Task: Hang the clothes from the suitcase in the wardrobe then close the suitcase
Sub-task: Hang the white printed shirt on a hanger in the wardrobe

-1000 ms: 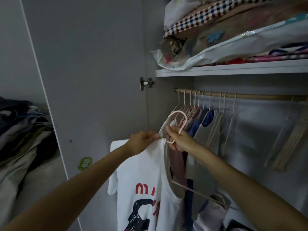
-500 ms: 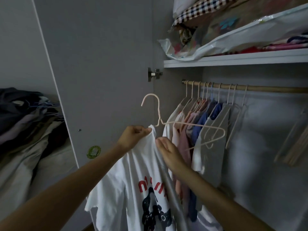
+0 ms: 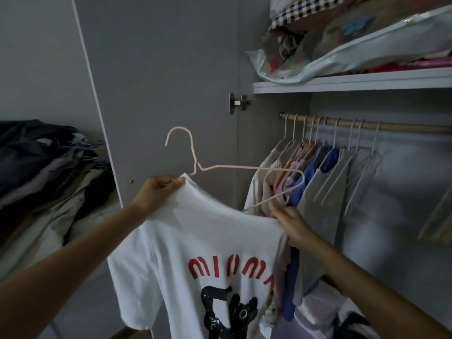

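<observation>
A white T-shirt (image 3: 205,243) with red letters and a dark animal print hangs in front of me. My left hand (image 3: 159,192) pinches its collar at the left. A pale pink wire hanger (image 3: 193,155) sits with its left half under the shirt, its hook upright, and its right arm sticking out bare. My right hand (image 3: 289,221) grips the shirt's right shoulder edge below the hanger's bare end. Beyond, the wooden wardrobe rail (image 3: 403,127) carries several hung garments (image 3: 318,182). The suitcase is out of view.
The open grey wardrobe door (image 3: 159,69) stands just behind the hanger. A white shelf (image 3: 352,81) above the rail holds bagged bedding (image 3: 354,37). A heap of clothes (image 3: 44,179) lies at the left. Empty hangers (image 3: 437,221) hang on the rail's right.
The shirt has spread wider across the hanger. My right hand moved right and down to the shirt's shoulder edge, pulling it out. My left hand kept its pinch on the collar.
</observation>
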